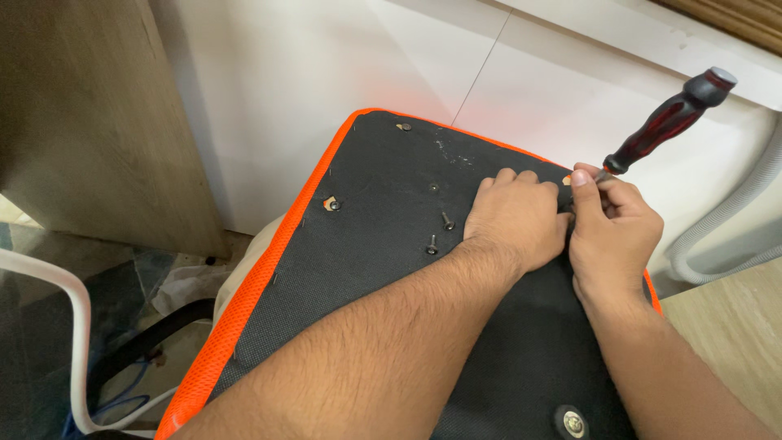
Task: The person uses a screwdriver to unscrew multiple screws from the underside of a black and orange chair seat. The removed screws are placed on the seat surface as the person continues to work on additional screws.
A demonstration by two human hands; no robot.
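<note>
Right hand (612, 228) grips red-black screwdriver (669, 121), tip on black seat bottom (391, 269). Left hand (517, 216) lies flat, released, beside loose screws (440, 232).

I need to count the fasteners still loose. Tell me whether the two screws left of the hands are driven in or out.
Out: the two screws lie tipped on the black seat underside, shanks showing.

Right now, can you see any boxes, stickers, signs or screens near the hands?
None in view: no package, label, sign or screen.
What shows instead: a black seat underside with orange edging, loose screws on it, and a red-and-black screwdriver by the right hand.
</note>
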